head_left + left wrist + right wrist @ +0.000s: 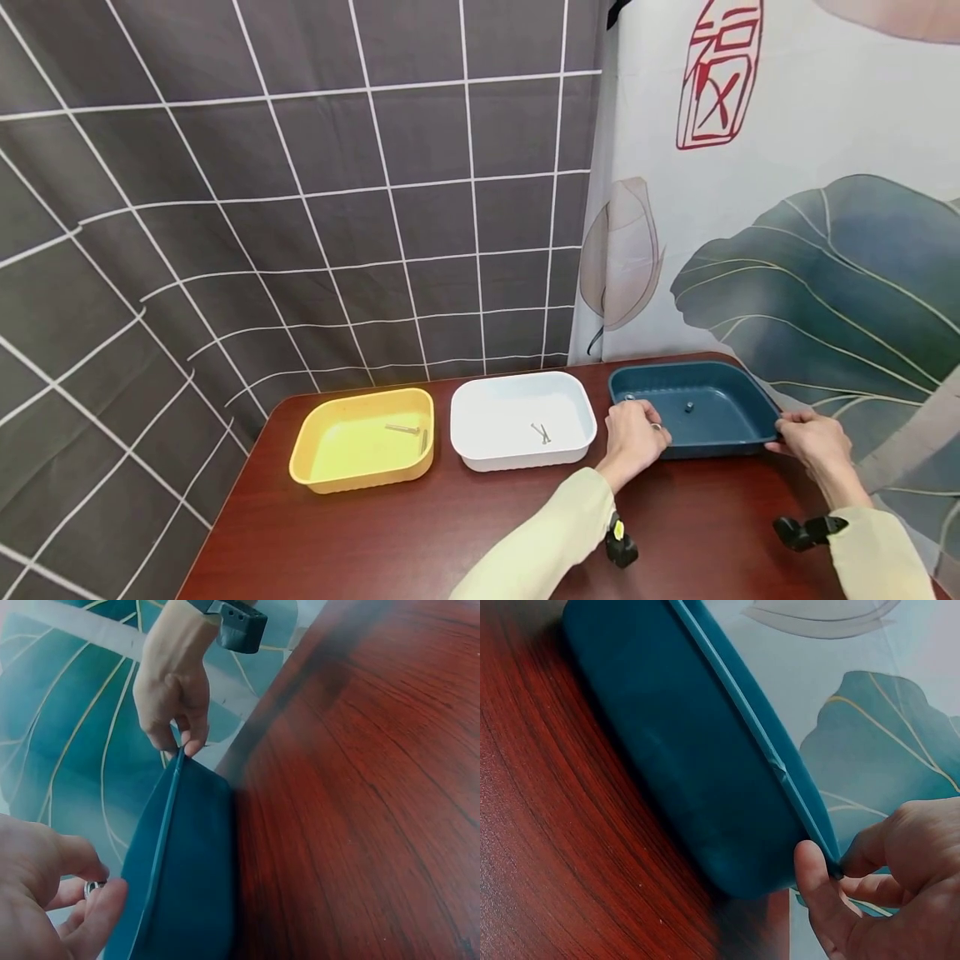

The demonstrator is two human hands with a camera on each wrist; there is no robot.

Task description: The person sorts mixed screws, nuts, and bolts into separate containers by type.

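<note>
My left hand (633, 433) is over the left front corner of the dark blue tray (723, 437). Between its thumb and finger it pinches a small ring-shaped metal nut (94, 886), just beside the tray's rim in the left wrist view. My right hand (817, 442) grips the right end of that rim, thumb outside and fingers behind, as the right wrist view shows. Inside the blue tray lies a small metal nut (689, 407), with another small metal piece (628, 397) at its left end, partly hidden by the left hand.
Left of the blue tray stands a white tray (517, 457) with thin screws (542, 433) in it. Further left, a yellow tray (360, 479) holds bolts (402, 429). All stand on a reddish-brown table (375, 542), with dark checked and white patterned curtains behind.
</note>
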